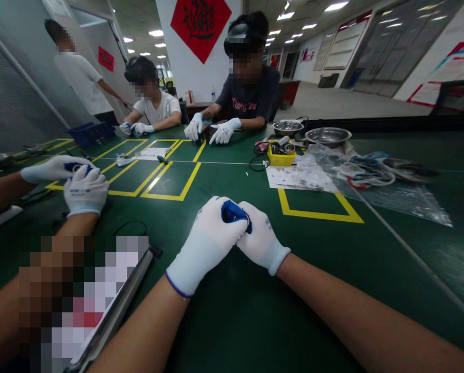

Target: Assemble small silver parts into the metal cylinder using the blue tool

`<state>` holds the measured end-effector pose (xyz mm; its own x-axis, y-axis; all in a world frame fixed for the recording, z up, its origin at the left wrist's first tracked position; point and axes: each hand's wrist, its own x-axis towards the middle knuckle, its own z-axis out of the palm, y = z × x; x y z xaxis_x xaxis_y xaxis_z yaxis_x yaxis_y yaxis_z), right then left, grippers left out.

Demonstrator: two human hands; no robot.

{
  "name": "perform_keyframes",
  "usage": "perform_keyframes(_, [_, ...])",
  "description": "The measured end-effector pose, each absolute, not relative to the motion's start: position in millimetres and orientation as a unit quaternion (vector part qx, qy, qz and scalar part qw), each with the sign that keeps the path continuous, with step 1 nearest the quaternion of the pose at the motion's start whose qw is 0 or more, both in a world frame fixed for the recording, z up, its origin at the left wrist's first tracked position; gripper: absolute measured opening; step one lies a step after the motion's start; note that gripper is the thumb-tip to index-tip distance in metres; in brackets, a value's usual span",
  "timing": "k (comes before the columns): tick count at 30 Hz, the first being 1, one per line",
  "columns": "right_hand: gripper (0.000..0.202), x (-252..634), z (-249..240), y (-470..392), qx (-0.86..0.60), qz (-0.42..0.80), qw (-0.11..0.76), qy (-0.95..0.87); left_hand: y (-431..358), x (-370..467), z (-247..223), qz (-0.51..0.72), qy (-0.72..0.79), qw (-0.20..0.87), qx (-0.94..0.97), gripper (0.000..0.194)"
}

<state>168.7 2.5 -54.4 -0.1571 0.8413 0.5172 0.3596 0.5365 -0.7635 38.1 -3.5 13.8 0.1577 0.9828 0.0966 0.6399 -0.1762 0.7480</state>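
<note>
The person's left hand (212, 233) and right hand (261, 235), both in white gloves with blue palms, meet above the green table (224, 326); the fingers of each are curled inward and the fingertips come together; whether the grip of either hand is clamped on something cannot be told, since any small thing there lies hidden between the fingertips; beyond the right hand, a yellow tape outline (317, 213) marks the table, with a white sheet (278, 178) at its far side; a yellow bin (281, 158) full of small items stands at the sheet's far edge, and two metal bowls (328, 136) sit farther back; right of these, a clear plastic bag (414, 204) lies near tangled cables (371, 178); at left, a co-worker's gloved hands (86, 191) are close together, well apart from the person's own; two more gloved people sit across the table.
</note>
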Motion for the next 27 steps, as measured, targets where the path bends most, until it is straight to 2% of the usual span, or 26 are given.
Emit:
perform_keyframes(13, [0.010, 168, -50, -1, -0.424, 0.252, 0.486, -0.721, -1, 40, 15, 0.322, 0.604, 0.375, 0.626, 0.018])
perform_keyframes(20, [0.011, 168, -47, -1, -0.436, 0.272, 0.516, -0.686, 14, 27, -5, 0.426, 0.474, 0.490, 0.595, 0.010])
perform_keyframes(24, [0.009, 167, -50, 2, -0.442, 0.266, 0.541, -0.664, 17, 26, -9, 0.457, 0.446, 0.494, 0.590, 0.015])
perform_keyframes(27, [0.018, 167, -56, 6, -0.465, 0.250, 0.564, -0.635, 17, 27, -7, 0.470, 0.444, 0.478, 0.595, 0.020])
